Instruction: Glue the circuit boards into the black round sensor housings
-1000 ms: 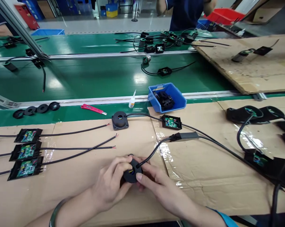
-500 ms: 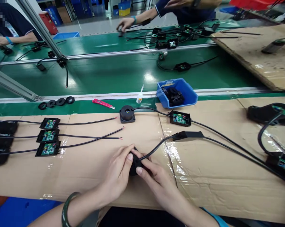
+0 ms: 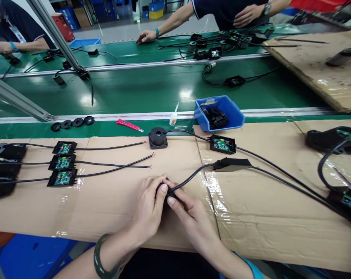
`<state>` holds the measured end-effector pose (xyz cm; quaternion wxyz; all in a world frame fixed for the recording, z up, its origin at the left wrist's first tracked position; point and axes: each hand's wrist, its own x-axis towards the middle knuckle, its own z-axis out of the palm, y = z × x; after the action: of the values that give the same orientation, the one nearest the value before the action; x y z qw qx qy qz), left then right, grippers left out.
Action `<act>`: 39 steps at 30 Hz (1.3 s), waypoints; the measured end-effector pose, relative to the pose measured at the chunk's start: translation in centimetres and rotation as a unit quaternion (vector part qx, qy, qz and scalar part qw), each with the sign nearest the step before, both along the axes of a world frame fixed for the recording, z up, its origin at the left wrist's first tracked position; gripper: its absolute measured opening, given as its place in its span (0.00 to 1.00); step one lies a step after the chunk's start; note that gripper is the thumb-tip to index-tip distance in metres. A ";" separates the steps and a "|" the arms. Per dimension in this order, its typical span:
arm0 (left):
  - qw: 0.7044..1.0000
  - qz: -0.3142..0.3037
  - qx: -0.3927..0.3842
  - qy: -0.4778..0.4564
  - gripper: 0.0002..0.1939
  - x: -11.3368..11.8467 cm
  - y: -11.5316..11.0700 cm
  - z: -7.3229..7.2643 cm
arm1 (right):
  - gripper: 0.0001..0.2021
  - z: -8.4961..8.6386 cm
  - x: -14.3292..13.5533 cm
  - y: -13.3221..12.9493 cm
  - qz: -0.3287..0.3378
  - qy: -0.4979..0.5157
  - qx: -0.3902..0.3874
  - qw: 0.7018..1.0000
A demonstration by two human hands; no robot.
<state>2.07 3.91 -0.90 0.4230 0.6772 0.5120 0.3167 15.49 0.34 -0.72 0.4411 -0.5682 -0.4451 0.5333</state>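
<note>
Near the front middle of the cardboard, my left hand (image 3: 150,205) and my right hand (image 3: 191,213) grip a black round part (image 3: 166,197) from both sides, with most of it hidden by the fingers. A black cable (image 3: 191,177) runs from the part up to a black box (image 3: 232,164) lying on the cardboard. Behind it lies an open black box with a green circuit board (image 3: 222,143), its cable joined to a black square-based housing (image 3: 158,138).
Three open circuit-board boxes (image 3: 61,162) with cables lie left. Black rings (image 3: 77,122), a pink cutter (image 3: 129,125), a small white bottle (image 3: 173,117) and a blue bin (image 3: 219,113) stand behind. Two people work across the green conveyor (image 3: 140,93).
Both hands have moved slightly up with the part between them. Across the belt, a person's hand has moved left and lies flat, and a box with cables now shows at the far left.
</note>
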 end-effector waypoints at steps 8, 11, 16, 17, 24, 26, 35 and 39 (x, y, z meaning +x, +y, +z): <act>1.000 0.017 0.011 -0.008 0.16 0.1 -0.2 0.2 | 0.19 -0.1 -0.5 -0.2 -0.038 -0.004 0.023 0.999; 0.998 -0.001 -0.027 -0.055 0.14 -0.4 0.4 0.2 | 0.19 -0.2 -0.4 -0.2 -0.035 -0.001 0.031 0.999; 0.994 -0.066 -0.055 -0.063 0.14 -1.3 1.9 0.1 | 0.18 -0.2 0.3 0.3 -0.008 -0.043 0.060 0.997; 0.995 -0.069 -0.053 -0.056 0.14 -1.2 2.1 0.1 | 0.18 -0.3 0.6 0.5 -0.009 -0.062 0.066 0.996; 0.994 -0.105 -0.011 -0.005 0.16 -1.1 2.8 0.2 | 0.17 -0.3 1.7 1.1 0.006 -0.064 0.057 0.996; 0.992 -0.124 -0.025 -0.009 0.17 -1.9 3.1 0.1 | 0.19 -0.2 1.7 1.2 0.018 -0.042 0.046 0.998; 0.975 -0.173 -0.114 -0.076 0.21 -2.5 4.2 1.6 | 0.15 0.8 2.8 2.6 0.104 0.017 -0.022 0.994; 0.970 -0.168 -0.140 -0.109 0.23 -2.0 4.2 1.8 | 0.16 1.1 2.9 3.1 0.096 -0.031 -0.051 0.994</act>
<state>0.07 8.09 0.94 0.6139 0.6488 0.3811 0.2384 18.44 3.46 0.42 0.3441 -0.5610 -0.4830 0.5775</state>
